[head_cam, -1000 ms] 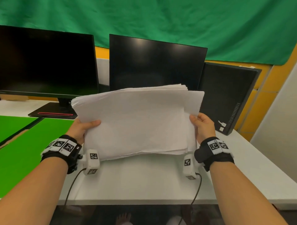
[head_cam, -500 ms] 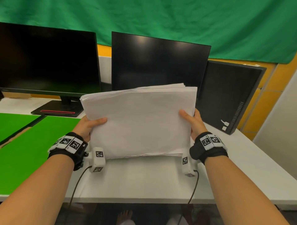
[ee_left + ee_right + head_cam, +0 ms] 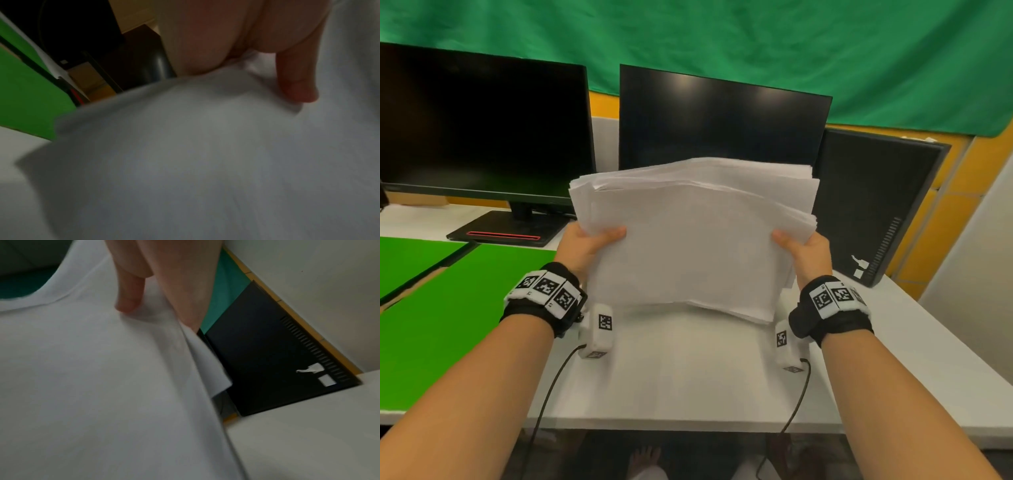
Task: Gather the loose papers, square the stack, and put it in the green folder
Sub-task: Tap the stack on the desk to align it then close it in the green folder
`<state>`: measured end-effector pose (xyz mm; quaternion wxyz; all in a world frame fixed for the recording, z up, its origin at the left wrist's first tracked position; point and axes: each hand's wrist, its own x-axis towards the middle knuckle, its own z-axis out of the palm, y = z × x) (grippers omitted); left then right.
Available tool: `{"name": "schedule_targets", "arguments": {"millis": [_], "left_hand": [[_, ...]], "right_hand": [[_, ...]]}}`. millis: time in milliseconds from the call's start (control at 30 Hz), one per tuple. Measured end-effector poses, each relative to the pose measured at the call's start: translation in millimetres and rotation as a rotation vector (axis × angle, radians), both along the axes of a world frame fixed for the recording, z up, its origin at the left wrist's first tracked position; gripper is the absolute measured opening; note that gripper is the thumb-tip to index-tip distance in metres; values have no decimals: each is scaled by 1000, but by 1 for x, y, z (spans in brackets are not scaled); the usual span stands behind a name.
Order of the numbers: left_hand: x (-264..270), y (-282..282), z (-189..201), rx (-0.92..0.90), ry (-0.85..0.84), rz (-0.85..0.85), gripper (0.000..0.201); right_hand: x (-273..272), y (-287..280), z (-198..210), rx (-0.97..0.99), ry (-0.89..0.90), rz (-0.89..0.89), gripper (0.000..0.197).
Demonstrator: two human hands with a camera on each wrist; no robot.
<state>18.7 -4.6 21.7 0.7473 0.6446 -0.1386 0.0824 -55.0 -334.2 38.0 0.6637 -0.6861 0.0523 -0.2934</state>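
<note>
A thick stack of white papers (image 3: 695, 240) stands tilted above the white table (image 3: 688, 383), its sheets fanned unevenly at the top and at the lower right. My left hand (image 3: 589, 243) grips its left edge, thumb on the front sheet. My right hand (image 3: 804, 250) grips the right edge the same way. In the left wrist view the thumb (image 3: 296, 76) presses the papers (image 3: 185, 162); in the right wrist view the thumb (image 3: 129, 293) lies on the papers (image 3: 92, 386). The open green folder (image 3: 448, 315) lies flat on the table to the left.
Two dark monitors (image 3: 482, 130) (image 3: 722, 126) stand behind the stack, and a black computer case (image 3: 876, 205) stands at the right rear. A monitor base (image 3: 503, 231) sits by the folder's far edge. A green curtain hangs behind. The table's front edge runs below my forearms.
The stack has been raised and its bottom edge has swung up on the left; both hands moved closer together and the sheets have slipped more unevenly at the right.
</note>
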Motion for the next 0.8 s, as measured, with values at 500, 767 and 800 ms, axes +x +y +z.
{"name": "schedule_targets", "arguments": {"millis": [500,767,800], "left_hand": [[-1,-9,0,172,-35,146,31],[-10,-19,5,218,-244,335,95],[-11,-20,6,244,-303,356,95]], "right_hand": [[-4,13,-14,-31,83,-41,33],[-7,27,-4,-343,-113,-218,82],[-8,28,-2,-445,-101,-231,70]]}}
